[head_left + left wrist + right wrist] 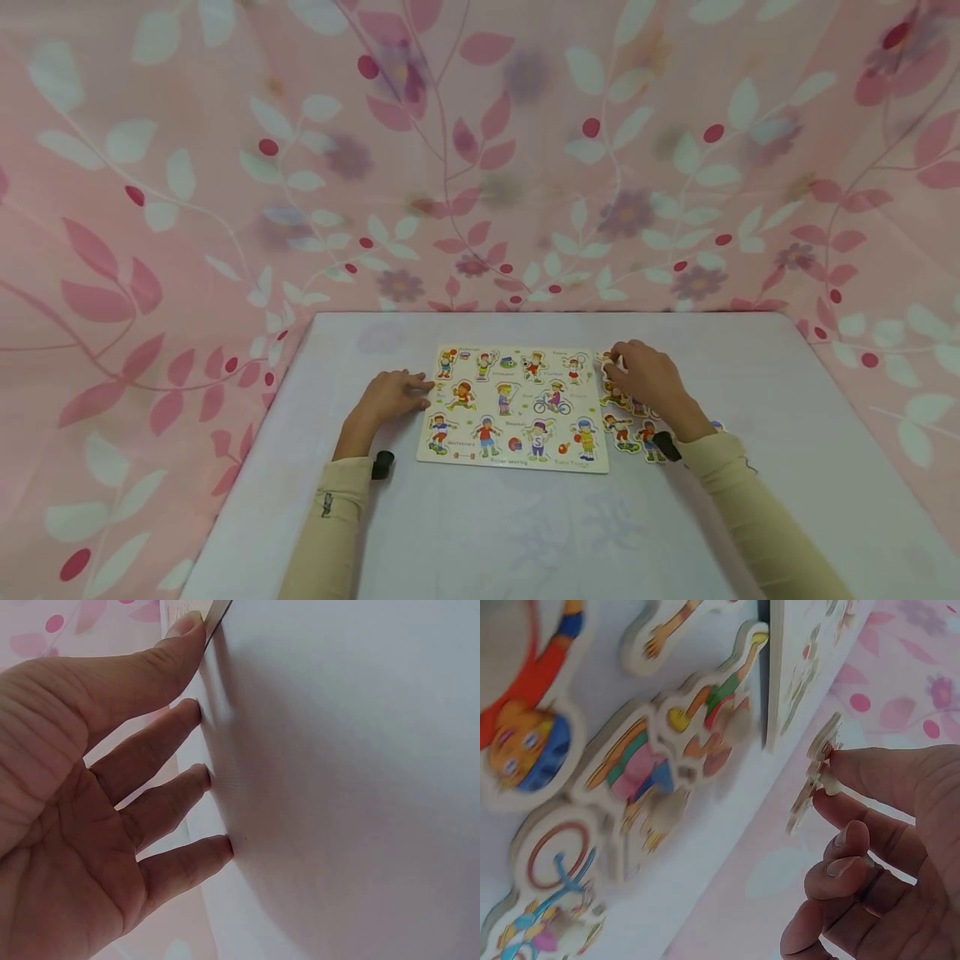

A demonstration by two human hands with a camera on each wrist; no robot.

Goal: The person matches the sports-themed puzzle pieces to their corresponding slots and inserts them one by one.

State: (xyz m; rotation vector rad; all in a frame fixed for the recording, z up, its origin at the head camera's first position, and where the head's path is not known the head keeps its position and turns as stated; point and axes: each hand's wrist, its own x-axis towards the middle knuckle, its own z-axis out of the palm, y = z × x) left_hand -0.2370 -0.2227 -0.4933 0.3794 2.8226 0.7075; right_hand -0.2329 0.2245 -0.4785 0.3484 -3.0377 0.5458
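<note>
A wooden puzzle board printed with children playing sports lies flat on the table. My left hand is at its left edge with fingers spread; in the left wrist view the thumb touches the board's corner and the other fingertips rest on the white cloth. Just beyond the board's right edge, my right hand pinches a small wooden puzzle piece by its knob between thumb and index finger. That piece is off the table and seen edge-on, so its picture is hidden. Loose puzzle pieces lie below this hand.
In the right wrist view, a cyclist piece and several other knobbed pieces lie close together beside the board. White cloth covers the table. A pink floral curtain hangs behind its far edge. Each wrist carries a black strap device.
</note>
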